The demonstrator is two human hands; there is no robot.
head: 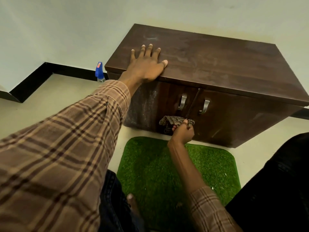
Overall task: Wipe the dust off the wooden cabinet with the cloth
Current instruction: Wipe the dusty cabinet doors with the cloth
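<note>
Nearest, a bare foot [132,200] stands on the floor at the near left edge of a green grass-like mat [167,173], which lies on the floor just in front of the wooden cabinet [217,67]. Above the mat's far edge, the right hand [183,131] grips a bunched checked cloth [170,122] and presses it against the cabinet front, low on the left door, below the two metal handles [182,102]. Higher up, the left hand [147,64] lies flat on the cabinet top near its front left corner, fingers spread wide and straight. Left of the cabinet, by the wall, stands a blue spray bottle [99,72].
</note>
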